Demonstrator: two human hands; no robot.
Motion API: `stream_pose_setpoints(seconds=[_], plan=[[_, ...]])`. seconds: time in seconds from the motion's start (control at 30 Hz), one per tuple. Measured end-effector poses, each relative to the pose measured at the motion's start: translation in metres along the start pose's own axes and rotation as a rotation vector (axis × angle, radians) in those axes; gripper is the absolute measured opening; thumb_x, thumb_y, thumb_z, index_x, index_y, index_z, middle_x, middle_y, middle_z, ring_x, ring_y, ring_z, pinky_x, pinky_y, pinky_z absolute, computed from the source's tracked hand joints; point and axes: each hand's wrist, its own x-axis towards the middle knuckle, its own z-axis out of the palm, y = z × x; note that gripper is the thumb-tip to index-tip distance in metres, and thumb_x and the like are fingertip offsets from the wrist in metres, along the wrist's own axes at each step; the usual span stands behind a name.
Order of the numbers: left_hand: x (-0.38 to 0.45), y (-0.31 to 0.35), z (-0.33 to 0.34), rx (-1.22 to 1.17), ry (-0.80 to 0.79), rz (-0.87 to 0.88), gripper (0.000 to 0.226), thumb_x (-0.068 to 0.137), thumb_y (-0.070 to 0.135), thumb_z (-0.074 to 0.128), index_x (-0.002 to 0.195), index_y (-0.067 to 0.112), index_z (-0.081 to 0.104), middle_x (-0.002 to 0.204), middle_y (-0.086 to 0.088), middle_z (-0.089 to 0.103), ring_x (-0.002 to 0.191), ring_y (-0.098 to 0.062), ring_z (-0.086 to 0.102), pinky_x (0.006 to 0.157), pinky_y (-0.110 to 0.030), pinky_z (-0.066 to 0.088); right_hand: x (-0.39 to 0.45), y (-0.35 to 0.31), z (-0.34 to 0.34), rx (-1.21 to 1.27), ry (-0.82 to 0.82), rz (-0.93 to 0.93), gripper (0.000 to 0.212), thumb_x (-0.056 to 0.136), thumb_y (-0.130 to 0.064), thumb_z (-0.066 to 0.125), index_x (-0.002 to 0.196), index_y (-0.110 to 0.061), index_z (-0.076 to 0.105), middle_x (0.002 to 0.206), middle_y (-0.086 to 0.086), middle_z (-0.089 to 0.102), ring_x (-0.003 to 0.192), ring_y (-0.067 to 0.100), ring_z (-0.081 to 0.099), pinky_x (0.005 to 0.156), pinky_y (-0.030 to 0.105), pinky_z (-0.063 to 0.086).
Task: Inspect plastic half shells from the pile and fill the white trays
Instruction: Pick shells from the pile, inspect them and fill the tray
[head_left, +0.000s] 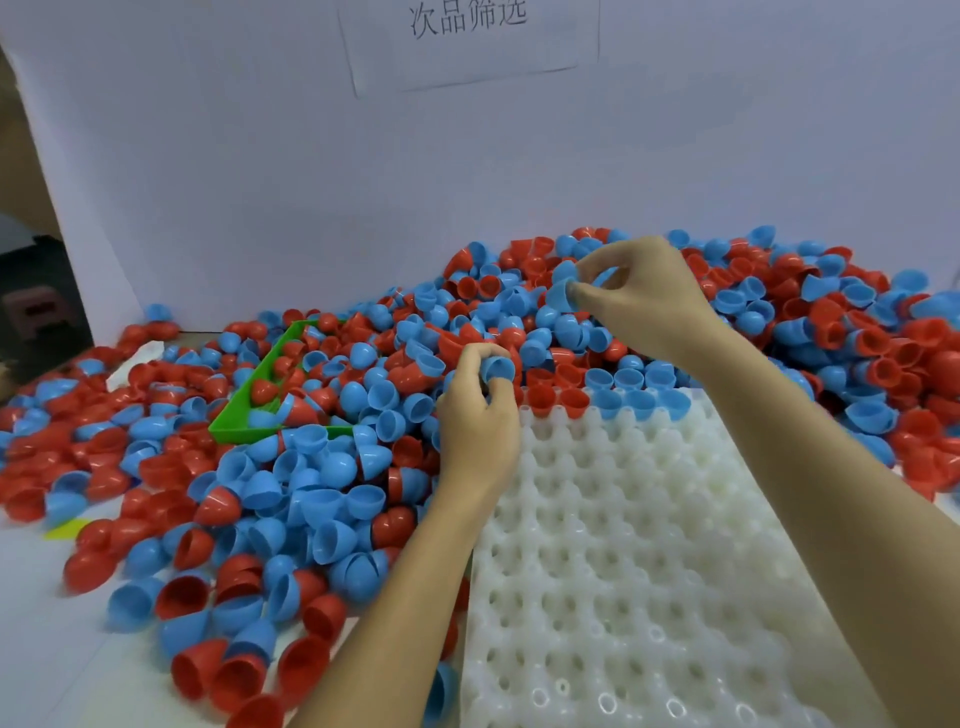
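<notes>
The left hand (478, 415) pinched a blue half shell (497, 368) just above the white tray's (649, 519) top-left corner — nearer than the right hand (641, 296), whose fingers pinched another blue shell (562, 293) over the pile (311, 467).

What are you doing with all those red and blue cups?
A person is sorting plastic half shells from a big red and blue pile. The left hand holds a blue shell at the far edge of the white tray. The right hand pinches another blue shell above the pile. Only the tray's far row has shells in it; the rest of its pockets are bare. A green tray sits in the pile with a few shells in it.
</notes>
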Motion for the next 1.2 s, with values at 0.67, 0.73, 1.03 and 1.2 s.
stream_pose_setpoints(seconds=[0.67,0.73,1.03,1.2], plan=[[0.011,-0.006,0.010,0.102,0.038,0.041,0.019,0.097,0.002,0.044,0.094,0.014,0.059,0.066,0.001,0.052,0.053,-0.010,0.040,0.053,-0.037,0.039,-0.092,0.014,0.022,0.041,-0.134,-0.153,0.007,0.093,0.001,0.049,0.092,-0.003,0.055,0.083,0.006,0.056,0.081,0.022,0.050,0.067,0.024,0.039],[0.015,-0.007,0.013,0.093,0.037,0.035,0.020,0.097,0.002,0.044,0.093,0.015,0.059,0.067,0.001,0.052,0.054,-0.013,0.041,0.055,-0.037,0.039,-0.088,0.022,0.022,0.022,-0.152,-0.156,0.007,0.093,0.001,0.050,0.090,-0.004,0.054,0.082,0.005,0.055,0.079,0.021,0.049,0.065,0.019,0.037],[0.016,-0.006,0.013,0.086,0.015,0.024,0.018,0.096,0.001,0.042,0.094,0.009,0.058,0.071,-0.006,0.054,0.060,-0.017,0.045,0.056,-0.038,0.041,-0.086,0.011,-0.002,0.034,-0.209,-0.095,0.010,0.089,-0.001,0.063,0.080,-0.005,0.062,0.079,0.003,0.062,0.078,0.011,0.055,0.063,0.007,0.039],[0.018,-0.007,0.012,0.064,0.010,-0.010,0.018,0.097,0.002,0.041,0.093,0.011,0.057,0.071,-0.004,0.051,0.061,-0.019,0.045,0.058,-0.039,0.043,-0.101,-0.040,-0.022,-0.006,-0.488,-0.153,0.011,0.087,-0.020,0.068,0.079,-0.028,0.068,0.083,-0.015,0.065,0.084,0.002,0.061,0.069,0.009,0.044]])
